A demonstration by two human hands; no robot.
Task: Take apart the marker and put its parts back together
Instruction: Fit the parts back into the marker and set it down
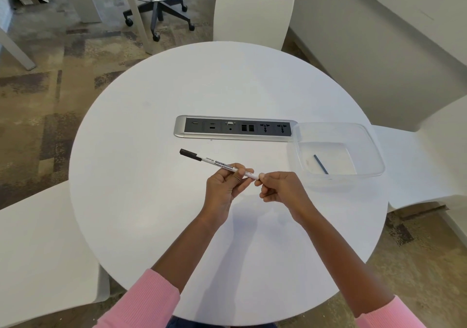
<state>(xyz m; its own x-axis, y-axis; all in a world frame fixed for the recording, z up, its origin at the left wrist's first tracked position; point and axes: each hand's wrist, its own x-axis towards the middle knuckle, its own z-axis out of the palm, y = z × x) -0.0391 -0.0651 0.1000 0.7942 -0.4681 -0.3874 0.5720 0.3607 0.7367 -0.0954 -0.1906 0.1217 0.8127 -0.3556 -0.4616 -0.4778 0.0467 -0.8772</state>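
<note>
A: Where is it?
B: Above the white table (151, 201), left of the clear tub (374, 145) — the marker (217, 164) is held up, its long axis running far-left to near-right.
A: And the grip?
B: The left hand (222, 188) is curled round the mid-barrel and the right hand (280, 188) pinches the near-right end. The black cap (189, 154) points away, far-left. I'd judge the pull goes rightward — toward the tub, where a thin dark rod (321, 164) lies.
</note>
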